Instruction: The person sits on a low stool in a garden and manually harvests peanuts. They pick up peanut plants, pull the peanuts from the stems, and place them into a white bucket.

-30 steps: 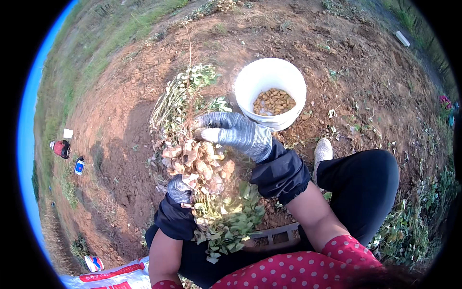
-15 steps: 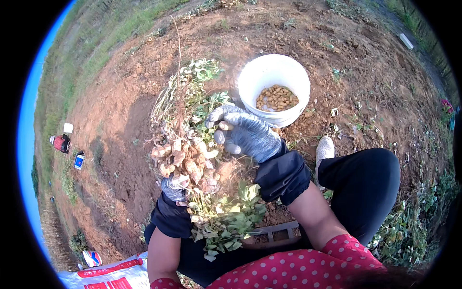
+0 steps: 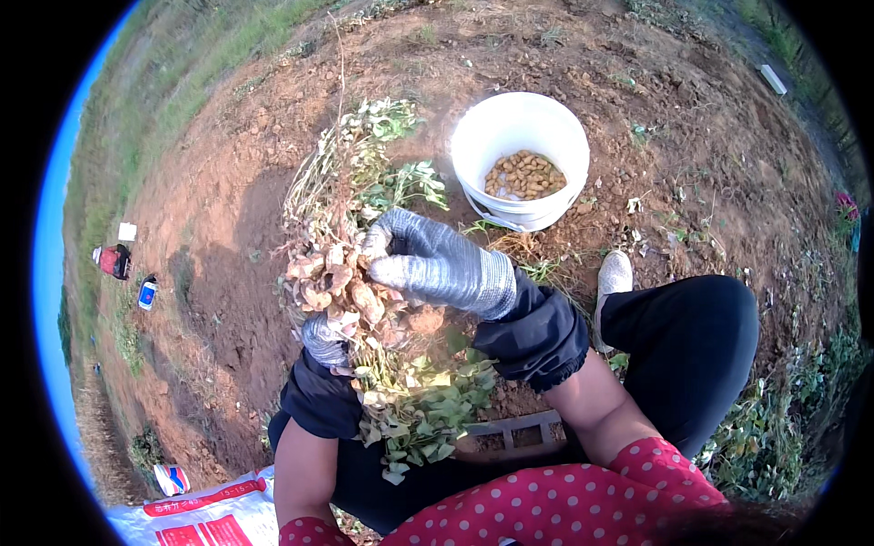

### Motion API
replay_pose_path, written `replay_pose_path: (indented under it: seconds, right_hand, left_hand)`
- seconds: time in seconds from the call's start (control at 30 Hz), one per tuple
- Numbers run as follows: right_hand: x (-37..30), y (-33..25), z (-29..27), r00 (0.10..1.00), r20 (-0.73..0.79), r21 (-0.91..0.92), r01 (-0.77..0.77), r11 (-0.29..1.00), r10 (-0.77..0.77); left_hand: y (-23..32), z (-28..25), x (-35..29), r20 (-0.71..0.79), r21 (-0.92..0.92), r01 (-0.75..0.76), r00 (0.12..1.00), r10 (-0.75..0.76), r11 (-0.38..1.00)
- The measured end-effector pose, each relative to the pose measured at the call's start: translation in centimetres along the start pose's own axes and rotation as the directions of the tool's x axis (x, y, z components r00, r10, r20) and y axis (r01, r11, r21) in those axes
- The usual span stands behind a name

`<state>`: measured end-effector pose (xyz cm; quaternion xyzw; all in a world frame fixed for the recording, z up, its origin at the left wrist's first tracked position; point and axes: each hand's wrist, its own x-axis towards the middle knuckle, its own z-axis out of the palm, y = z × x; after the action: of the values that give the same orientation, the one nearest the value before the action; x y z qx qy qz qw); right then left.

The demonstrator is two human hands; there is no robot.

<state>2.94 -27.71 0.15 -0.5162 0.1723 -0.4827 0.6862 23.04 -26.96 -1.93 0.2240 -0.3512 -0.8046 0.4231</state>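
A pulled-up peanut plant (image 3: 319, 196) with dry stems and pale green leaves lies across my lap area, its cluster of tan peanuts (image 3: 366, 300) at the middle. My left hand (image 3: 325, 341), in a grey knit glove, is closed round the plant just under the cluster; its fingers are partly hidden. From the right, my gloved right hand (image 3: 428, 264) reaches over the cluster, thumb and fingers pinched on a peanut at its right edge. Beyond that hand, a white bucket (image 3: 473, 136) stands upright on the soil with a layer of loose peanuts (image 3: 526, 175) at its bottom.
Beneath me is a grey slatted seat or crate (image 3: 519, 435). A white and red printed sack (image 3: 209, 510) lies at the lower left. My shoe (image 3: 615, 273) is near the bucket. Cut plants (image 3: 765, 437) lie at right; a red bag (image 3: 116, 261) sits far left.
My right hand has moved left and slightly down, from above the leaves onto the peanut cluster, and its fingers have closed there. My left hand keeps its hold on the plant.
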Motion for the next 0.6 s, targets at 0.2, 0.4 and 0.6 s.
replay_pose_path:
  seconds: [0.2, 0.4, 0.6]
  right_hand:
    - [1.1, 1.4, -0.2, 0.981, -0.061, -0.238, 0.164, 0.957, -0.183]
    - [0.2, 3.6, -2.4, 0.996, 0.092, 0.826, -0.074, 0.558, -0.004]
    - [0.7, 0.2, -9.9, 0.719, -0.695, -0.061, -0.054, 0.997, -0.004]
  left_hand:
    - [0.1, -2.0, 0.3, 0.114, -0.001, 0.055, 0.992, -0.054, 0.999]
    - [-0.3, 0.3, 0.5, 0.072, -0.028, 0.016, 0.997, -0.014, 0.999]
    - [0.5, -6.4, -1.2, -0.063, 0.022, -0.159, 0.985, 0.160, 0.987]
